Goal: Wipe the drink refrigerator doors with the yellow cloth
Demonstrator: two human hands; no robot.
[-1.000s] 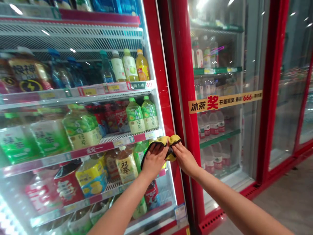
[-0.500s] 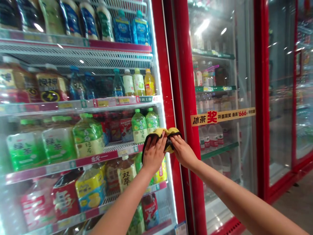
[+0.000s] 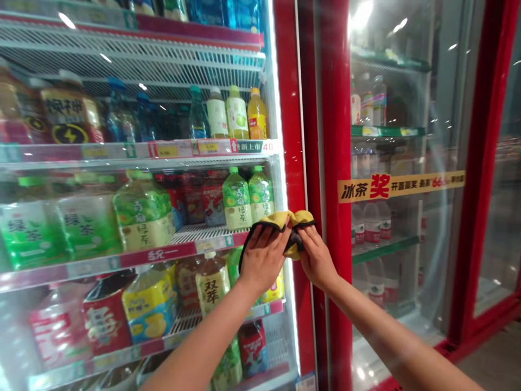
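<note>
A yellow cloth with black edging and a dark underside (image 3: 280, 219) is bunched under both my hands. It lies against the front of a lit drinks fridge, where the glass meets the red door frame (image 3: 293, 136). My left hand (image 3: 264, 259) presses on its left part with the fingers pointing up, over the glass. Close beside it, my right hand (image 3: 319, 258) holds the right part at the red frame, fingers bent over the cloth. Behind the glass, two green tea bottles (image 3: 237, 203) stand just above and left of the cloth.
Shelves of bottled drinks fill the fridge, among them a large green tea bottle (image 3: 142, 212) and yellow-blue packs (image 3: 150, 307). To the right stands another red-framed glass door with a yellow banner (image 3: 401, 185) across it. A bright light strip (image 3: 279, 108) runs down the fridge edge.
My view has shifted, so the shelves sit higher and the second door farther right. Both hands stay on the cloth, which is slightly lower against the shelves.
</note>
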